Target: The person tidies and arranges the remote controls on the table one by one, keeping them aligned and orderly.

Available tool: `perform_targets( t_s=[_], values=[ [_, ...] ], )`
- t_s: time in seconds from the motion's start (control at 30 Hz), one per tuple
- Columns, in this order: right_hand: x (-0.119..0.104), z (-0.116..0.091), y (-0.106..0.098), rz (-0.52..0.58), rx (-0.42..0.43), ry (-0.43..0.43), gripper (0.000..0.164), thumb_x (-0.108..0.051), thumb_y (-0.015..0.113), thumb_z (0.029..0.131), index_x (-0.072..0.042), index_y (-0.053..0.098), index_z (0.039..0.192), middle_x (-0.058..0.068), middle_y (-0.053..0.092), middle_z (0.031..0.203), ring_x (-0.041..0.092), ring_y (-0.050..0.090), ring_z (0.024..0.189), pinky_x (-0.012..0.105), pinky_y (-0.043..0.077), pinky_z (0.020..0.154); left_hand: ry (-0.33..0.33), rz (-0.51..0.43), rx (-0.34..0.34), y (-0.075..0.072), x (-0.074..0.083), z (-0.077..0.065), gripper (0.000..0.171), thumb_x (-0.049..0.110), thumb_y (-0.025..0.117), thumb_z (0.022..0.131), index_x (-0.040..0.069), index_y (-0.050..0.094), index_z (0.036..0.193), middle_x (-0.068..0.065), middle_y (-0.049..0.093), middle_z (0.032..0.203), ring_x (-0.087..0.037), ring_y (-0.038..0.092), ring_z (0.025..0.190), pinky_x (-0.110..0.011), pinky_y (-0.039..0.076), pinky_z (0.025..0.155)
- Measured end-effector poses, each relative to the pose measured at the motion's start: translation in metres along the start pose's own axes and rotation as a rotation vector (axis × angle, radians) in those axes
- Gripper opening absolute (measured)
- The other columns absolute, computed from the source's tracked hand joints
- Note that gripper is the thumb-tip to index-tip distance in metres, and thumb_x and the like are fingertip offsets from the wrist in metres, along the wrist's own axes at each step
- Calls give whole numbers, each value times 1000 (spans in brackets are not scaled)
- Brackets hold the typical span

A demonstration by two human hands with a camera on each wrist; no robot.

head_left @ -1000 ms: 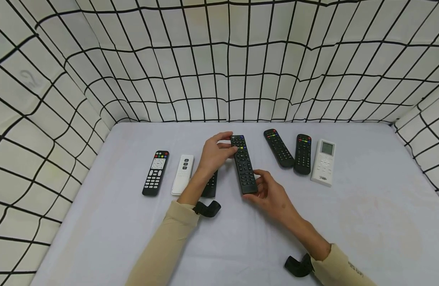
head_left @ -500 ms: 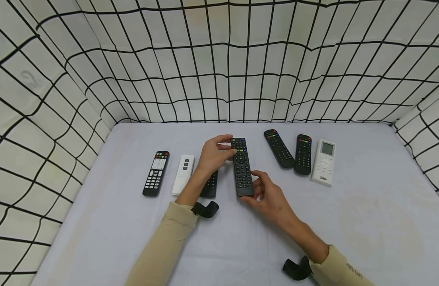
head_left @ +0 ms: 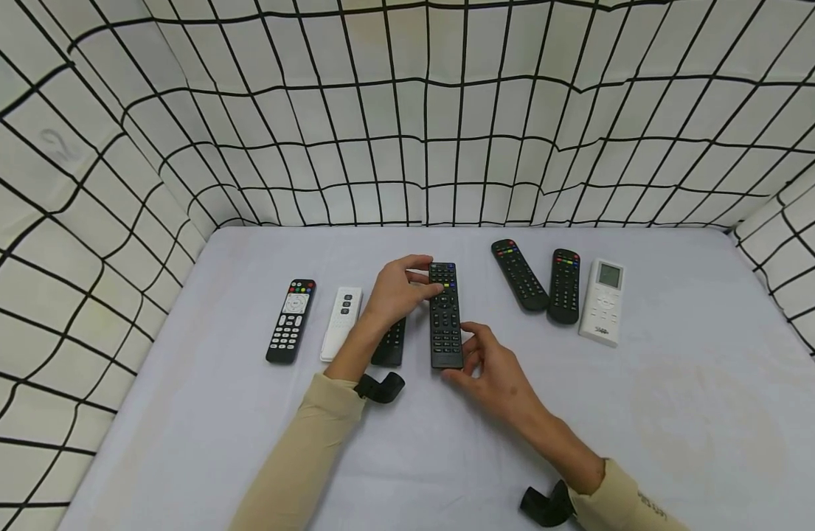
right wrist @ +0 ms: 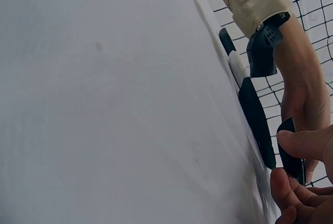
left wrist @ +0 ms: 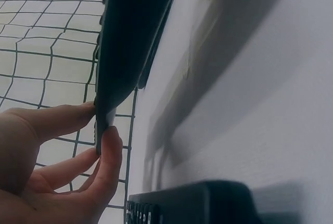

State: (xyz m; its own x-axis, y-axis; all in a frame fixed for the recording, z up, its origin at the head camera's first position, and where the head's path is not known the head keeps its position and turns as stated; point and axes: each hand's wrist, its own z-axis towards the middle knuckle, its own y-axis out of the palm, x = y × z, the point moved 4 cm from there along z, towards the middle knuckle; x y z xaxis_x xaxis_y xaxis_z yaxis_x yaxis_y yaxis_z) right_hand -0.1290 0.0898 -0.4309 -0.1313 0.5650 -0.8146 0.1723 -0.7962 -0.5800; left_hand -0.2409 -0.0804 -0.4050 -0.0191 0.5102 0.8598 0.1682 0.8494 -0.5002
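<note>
A black remote control (head_left: 445, 324) with small coloured buttons lies between both hands in the head view. My left hand (head_left: 395, 291) pinches its far end, thumb on the button face. At its near right corner, the thumb and fingers of my right hand (head_left: 496, 369) hold it. The left wrist view has the remote's dark underside (left wrist: 132, 37) raised over the white cloth, its shadow falling below. Another black remote (head_left: 389, 350) lies partly hidden under the left wrist. In the right wrist view, the right thumb (right wrist: 304, 143) presses on the held remote's end.
Left of the hands lie a white remote (head_left: 341, 321) and a black remote with white buttons (head_left: 291, 321). To the right are two black remotes (head_left: 520, 275) (head_left: 564, 286) and a white one with a screen (head_left: 602, 301). Black-lined white walls (head_left: 473, 147) surround the cloth-covered table (head_left: 447, 457).
The held remote has turned from a slant to nearly straight and come slightly nearer. Both hands moved with it, the right one also a little leftward. The other remotes stay put.
</note>
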Motion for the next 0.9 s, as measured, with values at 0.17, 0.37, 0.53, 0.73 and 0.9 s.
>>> perform_targets(
  t_s=[0.17, 0.37, 0.53, 0.73, 0.9],
  values=[
    [-1, -2, 3, -7, 16, -4, 73, -8, 87, 84, 0, 48, 146, 4, 69, 96, 7, 58, 76, 29, 51, 83, -12, 40, -20, 0, 1, 0, 61, 21, 81, 91, 9, 59, 146, -15, 71, 134, -30, 72, 116, -41, 59, 87],
    [-4, -6, 5, -23, 32, 11, 73, -9, 88, 82, 0, 51, 144, 2, 66, 91, 9, 56, 75, 25, 49, 76, -24, 79, -49, 1, 2, -1, 61, 21, 81, 91, 9, 59, 146, -18, 73, 128, -32, 70, 118, -44, 58, 92],
    [-6, -8, 8, -7, 34, 39, 74, -10, 89, 81, 0, 52, 143, 1, 63, 91, 9, 53, 73, 21, 45, 68, -44, 105, -75, 1, 1, -2, 61, 21, 80, 92, 9, 58, 147, -18, 72, 131, -31, 69, 122, -45, 58, 97],
    [-7, -10, 11, -16, 39, 43, 71, -10, 89, 81, 0, 53, 142, 0, 62, 88, 9, 52, 71, 20, 43, 65, -57, 131, -100, 1, 0, -2, 60, 19, 80, 92, 8, 59, 147, -18, 72, 130, -31, 69, 123, -45, 58, 98],
    [-7, -12, 13, -43, 31, 49, 71, -10, 89, 81, 0, 53, 141, -1, 61, 86, 7, 50, 70, 20, 42, 63, -51, 183, -121, 3, 1, -4, 60, 18, 79, 92, 4, 58, 146, -19, 73, 129, -30, 70, 122, -41, 59, 97]
  ],
)
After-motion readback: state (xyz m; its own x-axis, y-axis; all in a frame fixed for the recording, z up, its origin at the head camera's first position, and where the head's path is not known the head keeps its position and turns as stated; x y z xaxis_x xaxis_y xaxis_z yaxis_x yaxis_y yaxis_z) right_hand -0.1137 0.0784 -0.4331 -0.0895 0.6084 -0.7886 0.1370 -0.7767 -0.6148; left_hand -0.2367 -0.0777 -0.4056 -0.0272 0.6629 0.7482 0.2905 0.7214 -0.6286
